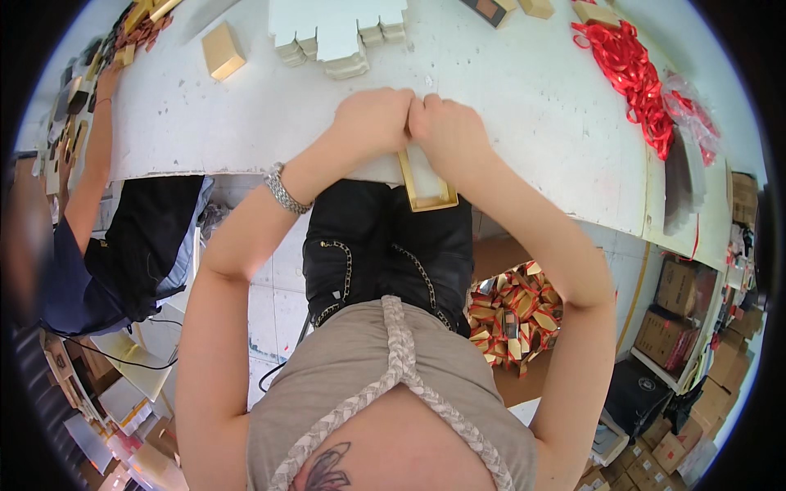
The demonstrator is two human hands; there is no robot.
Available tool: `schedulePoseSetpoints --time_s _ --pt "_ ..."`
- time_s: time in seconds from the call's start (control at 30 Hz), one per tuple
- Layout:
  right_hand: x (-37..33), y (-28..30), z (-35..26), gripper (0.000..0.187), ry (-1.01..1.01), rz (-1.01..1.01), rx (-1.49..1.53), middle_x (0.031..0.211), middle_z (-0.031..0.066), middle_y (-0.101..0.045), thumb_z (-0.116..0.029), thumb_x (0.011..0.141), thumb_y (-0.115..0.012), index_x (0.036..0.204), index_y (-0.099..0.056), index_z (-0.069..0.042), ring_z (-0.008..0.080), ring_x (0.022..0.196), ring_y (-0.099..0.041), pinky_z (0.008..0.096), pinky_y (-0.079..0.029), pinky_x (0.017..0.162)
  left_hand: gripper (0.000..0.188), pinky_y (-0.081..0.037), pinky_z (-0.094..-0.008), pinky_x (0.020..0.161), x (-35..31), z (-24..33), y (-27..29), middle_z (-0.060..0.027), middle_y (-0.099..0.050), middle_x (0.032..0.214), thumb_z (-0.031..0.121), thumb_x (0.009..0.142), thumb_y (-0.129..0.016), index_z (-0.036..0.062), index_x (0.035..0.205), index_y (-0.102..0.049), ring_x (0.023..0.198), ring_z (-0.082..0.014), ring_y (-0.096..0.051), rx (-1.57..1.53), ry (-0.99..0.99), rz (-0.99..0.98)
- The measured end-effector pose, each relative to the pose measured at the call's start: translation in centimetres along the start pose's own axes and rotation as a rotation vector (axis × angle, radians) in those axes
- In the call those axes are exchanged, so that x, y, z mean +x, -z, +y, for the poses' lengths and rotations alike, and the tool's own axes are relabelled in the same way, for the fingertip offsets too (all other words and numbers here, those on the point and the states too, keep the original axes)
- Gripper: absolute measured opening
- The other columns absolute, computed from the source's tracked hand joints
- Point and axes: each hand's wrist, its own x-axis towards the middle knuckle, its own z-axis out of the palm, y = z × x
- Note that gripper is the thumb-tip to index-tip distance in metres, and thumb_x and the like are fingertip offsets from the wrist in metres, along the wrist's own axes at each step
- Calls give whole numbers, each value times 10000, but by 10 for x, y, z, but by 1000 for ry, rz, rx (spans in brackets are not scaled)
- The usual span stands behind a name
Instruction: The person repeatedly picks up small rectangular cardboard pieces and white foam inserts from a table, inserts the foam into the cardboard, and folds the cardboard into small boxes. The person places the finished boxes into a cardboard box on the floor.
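A small gold open-ended box [431,203] hangs over the table's near edge, above my lap. Its near end shows a gold rim round a pale inside, while the far end is hidden under my hands. My left hand [372,121] is closed at the box's far left corner, with a metal-link bracelet on that wrist. Closed too, my right hand [450,135] covers the box's far right part, its knuckles touching the left hand's. The fingertips of both hands are turned away from view.
Flat white die-cut cartons [340,37] lie stacked beyond my hands, with a gold box [222,51] to their left. Red ribbons [626,78] are heaped at the right. A carton of gold boxes with red ribbon [516,319] stands below. Another person's arm [98,155] reaches along the left.
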Motion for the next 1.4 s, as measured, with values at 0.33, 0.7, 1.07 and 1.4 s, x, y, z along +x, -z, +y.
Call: schedulePoseSetpoints --time_s 0.33,0.7,1.07,1.4 --pt "55 38 41 503 -392 129 969 891 123 -671 -433 812 -625 1017 -619 27 294 755 -651 382 -518 717 392 -534 -355 768 1 -112 177 -170 -633 1090 282 924 -398 0 1176 -504 954 -211 -652 -410 289 220" --pt "176 -26 93 350 -790 170 970 859 128 -681 -304 691 -742 847 -671 1 250 859 -651 364 -510 739 442 -547 -280 689 -16 -117 94 -171 -439 1315 126 852 -604 8 1259 -478 899 -206 -624 -651 382 676" --pt "24 16 55 320 -423 398 1657 979 75 -661 -74 866 -566 1164 -553 40 114 839 -610 258 -478 710 543 -465 -364 908 -31 -51 49 -177 -488 1286 103 869 -494 -3 1374 -327 1109 -251 -541 -1848 274 429" --pt "-57 28 -60 552 -321 459 1151 1371 247 -392 -184 935 -406 1395 -243 74 351 1191 -479 370 -419 942 550 -432 -345 915 -29 15 -4 -197 -427 1385 148 922 -382 15 1438 -247 1105 -321 -543 -463 364 514"
